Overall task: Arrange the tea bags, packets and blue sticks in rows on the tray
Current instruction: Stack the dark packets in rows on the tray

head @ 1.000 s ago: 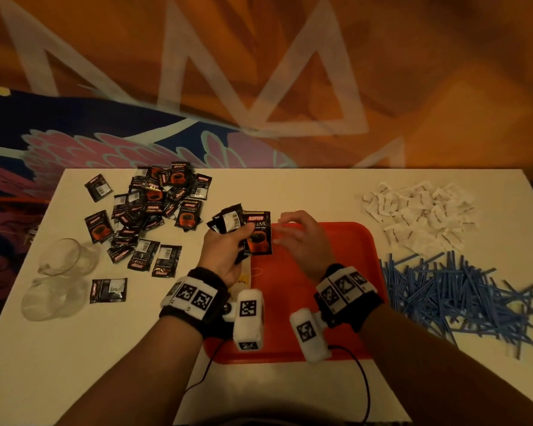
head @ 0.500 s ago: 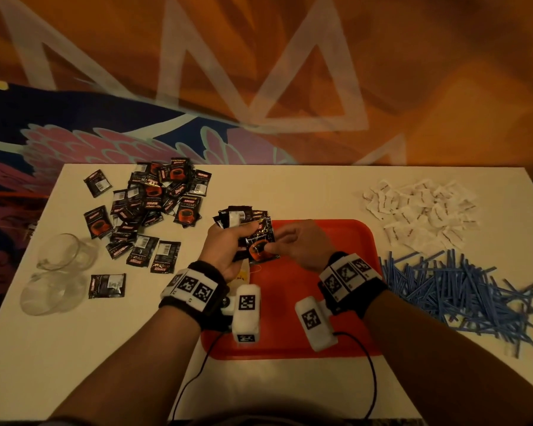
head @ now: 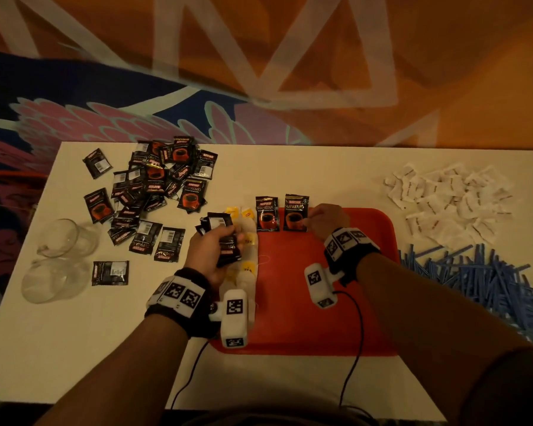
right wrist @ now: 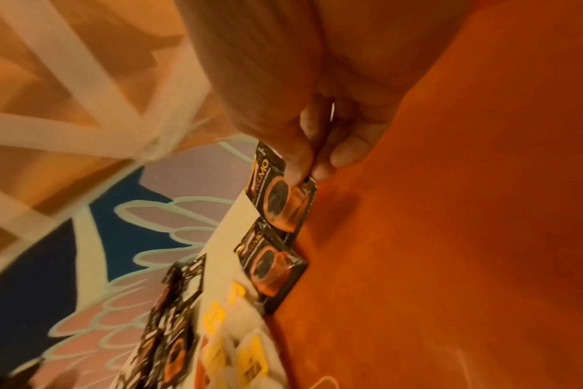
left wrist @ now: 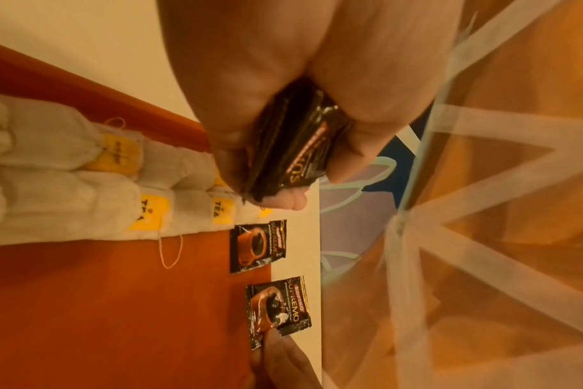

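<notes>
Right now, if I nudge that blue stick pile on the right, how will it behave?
The blue sticks look thin and light, so probably they would scatter. They lie criss-crossed, so some may drag others. Those near the table edge might roll off.

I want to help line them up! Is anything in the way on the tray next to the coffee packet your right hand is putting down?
Nothing visible: the red tray lies bare beside the packet pinched by the right hand.

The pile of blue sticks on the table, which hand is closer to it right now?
Right. The right hand is over the tray's far edge, nearer the blue sticks; the left hand holds packets at the tray's opposite side.
</notes>
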Available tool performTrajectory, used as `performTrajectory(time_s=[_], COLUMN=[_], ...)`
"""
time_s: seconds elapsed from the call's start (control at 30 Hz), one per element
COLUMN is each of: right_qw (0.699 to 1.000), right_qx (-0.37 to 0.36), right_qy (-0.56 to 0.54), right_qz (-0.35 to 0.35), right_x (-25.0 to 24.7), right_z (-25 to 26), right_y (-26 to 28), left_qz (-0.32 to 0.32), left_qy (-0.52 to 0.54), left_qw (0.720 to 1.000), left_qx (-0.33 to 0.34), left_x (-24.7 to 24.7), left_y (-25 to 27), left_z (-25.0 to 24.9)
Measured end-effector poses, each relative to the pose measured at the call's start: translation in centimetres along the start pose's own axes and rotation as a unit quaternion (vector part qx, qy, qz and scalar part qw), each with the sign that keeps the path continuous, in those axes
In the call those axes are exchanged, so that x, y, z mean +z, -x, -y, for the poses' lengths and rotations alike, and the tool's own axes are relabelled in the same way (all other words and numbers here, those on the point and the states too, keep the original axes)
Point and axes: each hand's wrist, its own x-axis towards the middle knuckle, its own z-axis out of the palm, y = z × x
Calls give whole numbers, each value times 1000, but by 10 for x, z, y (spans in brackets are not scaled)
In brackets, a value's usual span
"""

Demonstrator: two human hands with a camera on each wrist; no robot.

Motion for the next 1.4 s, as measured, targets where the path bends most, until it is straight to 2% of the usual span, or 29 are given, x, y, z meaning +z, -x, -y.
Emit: performTrajectory(time_s=[0.17,0.4,0.57,0.67,0.8,0.97,1.1,1.17,1.27,1.33,1.4], right_qw=[999,996,995,997,999,999,998,988,955,949,959], right_qx=[29,9,8,9,17,23,-54,-114,-150,-169,-186], right_qy=[37,87,102,79,46,24,21,-32,-112,-125,-108], right_qz=[12,6,10,9,4,-5,32,102,230,236,187], right_x=[9,18,19,19,16,5,1,4,7,8,7], right_z=[5,4,2,0,0,-1,9,18,31,33,35], right_y=[-26,-41,-43,-42,-38,-28,-1,20,51,61,67], left_qz=[-13,-46,-43,-42,-77,-52,-30,-16,9,28,48], left_qy=[34,15,14,3,-47,-82,-90,-96,-98,-101,-112], left_qw=[999,999,999,999,996,994,994,994,994,992,989], left_qx=[2,7,2,0,25,44,58,56,56,67,83], left_x=[-12,-22,-20,-18,-19,-10,3,11,22,29,36], left_y=[-2,-10,-14,-16,-21,-18,-14,-11,-6,-3,2], left_z=[-2,-2,-1,0,2,3,2,0,2,4,4])
